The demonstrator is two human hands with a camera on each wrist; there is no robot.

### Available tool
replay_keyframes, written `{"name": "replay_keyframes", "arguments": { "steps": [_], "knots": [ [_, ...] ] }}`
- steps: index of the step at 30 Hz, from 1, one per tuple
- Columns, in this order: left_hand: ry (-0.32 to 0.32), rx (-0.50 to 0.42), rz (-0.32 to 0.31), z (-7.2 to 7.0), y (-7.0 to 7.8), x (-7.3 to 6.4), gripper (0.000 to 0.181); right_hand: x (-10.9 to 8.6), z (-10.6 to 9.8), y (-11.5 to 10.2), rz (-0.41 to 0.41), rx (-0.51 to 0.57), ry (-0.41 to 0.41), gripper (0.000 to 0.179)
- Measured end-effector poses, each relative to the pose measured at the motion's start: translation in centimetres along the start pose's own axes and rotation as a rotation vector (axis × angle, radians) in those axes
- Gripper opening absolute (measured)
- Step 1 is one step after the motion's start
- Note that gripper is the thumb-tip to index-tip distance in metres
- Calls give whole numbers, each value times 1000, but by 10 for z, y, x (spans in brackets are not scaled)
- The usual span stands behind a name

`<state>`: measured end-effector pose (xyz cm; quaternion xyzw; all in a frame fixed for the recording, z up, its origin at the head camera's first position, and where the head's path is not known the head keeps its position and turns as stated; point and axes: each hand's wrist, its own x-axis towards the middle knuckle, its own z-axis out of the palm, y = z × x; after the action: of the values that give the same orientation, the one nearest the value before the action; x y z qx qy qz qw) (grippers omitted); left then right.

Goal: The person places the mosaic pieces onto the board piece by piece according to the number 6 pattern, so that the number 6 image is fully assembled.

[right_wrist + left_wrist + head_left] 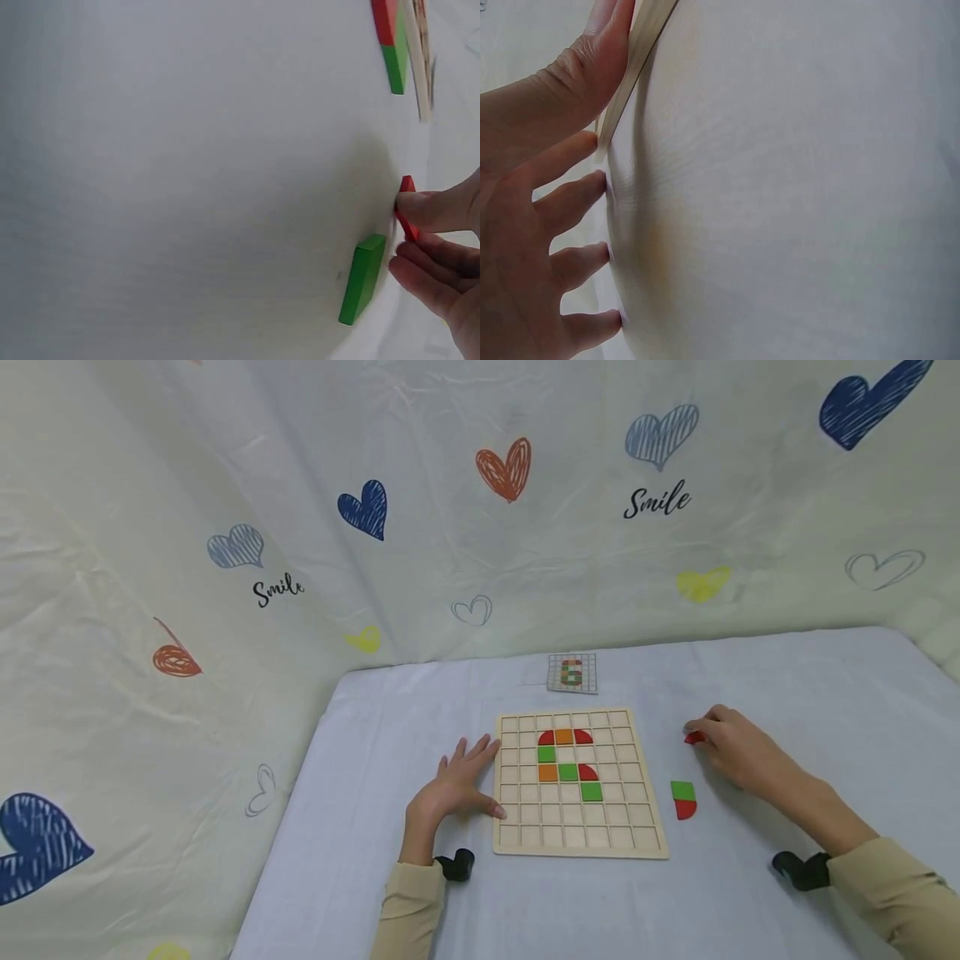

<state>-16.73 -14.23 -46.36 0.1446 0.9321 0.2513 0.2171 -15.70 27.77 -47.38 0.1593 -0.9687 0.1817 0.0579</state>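
A wooden grid board (532, 837) lies on the table, with several red, orange and green tiles in its cells. My left hand (456, 783) rests at the board's left edge, fingers spread, thumb touching the rim. To the right of the board, my right hand (742, 752) pinches a red tile (407, 212) between thumb and fingers, low over the cloth. Close to those fingers a green tile (363, 279) lies in the right wrist view; the hand hides it in the head view. A green square tile (682, 791) touches a red quarter-round tile (686, 810) beside the board.
A small printed pattern card (572, 673) lies behind the board, showing a grid with coloured shapes. White cloth covers the table (360, 893). A curtain (420, 427) printed with hearts hangs behind and at the left. Each wrist wears a black camera (457, 865).
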Motion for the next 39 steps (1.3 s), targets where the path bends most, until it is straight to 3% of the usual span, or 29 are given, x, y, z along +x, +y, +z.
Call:
{"name": "replay_keyframes", "arguments": {
  "steps": [11,17,24,39],
  "knots": [
    [-2,2,-3,1,0,1,113,0,0,-1,-6,88,-30,15],
    [-3,5,-4,1,0,1,113,-2,2,-5,-63,76,39,25],
    [-2,1,1,1,0,0,113,-5,2,-9,-122,97,117,23],
    [-1,-8,8,-1,1,-1,112,-8,-10,-32,-35,323,-59,19]
  ]
}}
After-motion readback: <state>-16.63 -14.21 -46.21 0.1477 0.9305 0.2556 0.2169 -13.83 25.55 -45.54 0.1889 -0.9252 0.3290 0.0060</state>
